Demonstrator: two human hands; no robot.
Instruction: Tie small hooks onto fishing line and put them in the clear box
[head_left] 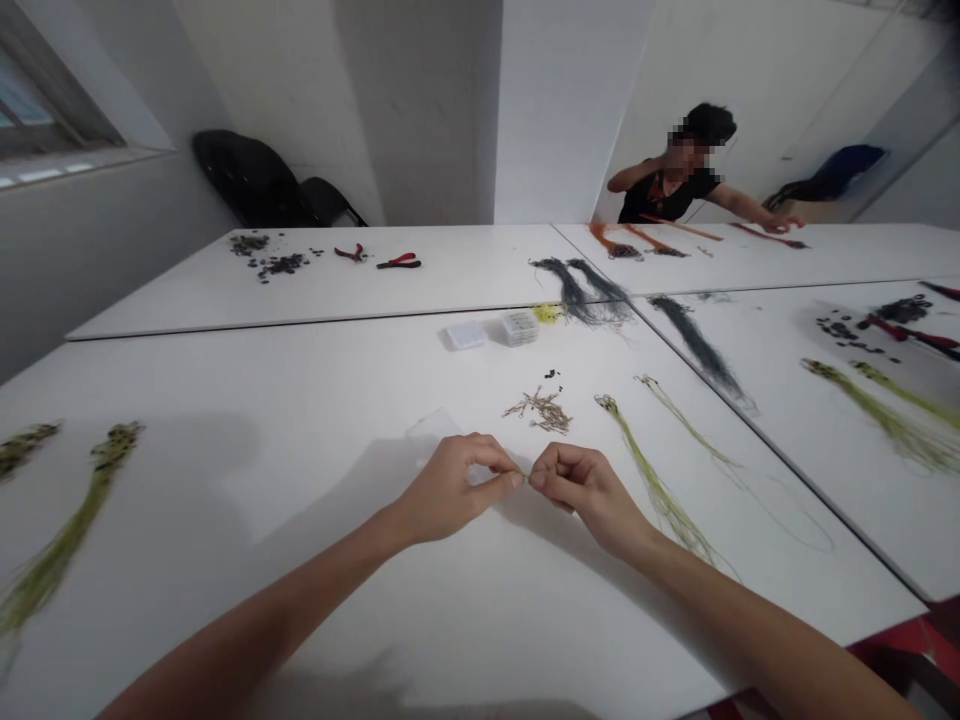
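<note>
My left hand (pixel 461 485) and my right hand (pixel 585 490) meet fingertip to fingertip above the white table. Each pinches with thumb and forefinger on something tiny between them, too small to make out. Just beyond lies a loose pile of thin tan pieces (pixel 551 411), with a few small black bits (pixel 553 374) behind it. A clear plastic bag or sheet (pixel 429 424) lies partly hidden behind my left hand. To the right of my right hand are a bundle of yellow-green cords (pixel 649 468) and a few looser green strands (pixel 694 432).
Two small plastic boxes (pixel 466 335) stand farther back, near dark grey cord bundles (pixel 574 290). More green bundles (pixel 105 470) lie at left. Red-handled pliers (pixel 400 261) and dark pieces (pixel 281 265) are on the far table. Another person (pixel 675 185) sits across at right.
</note>
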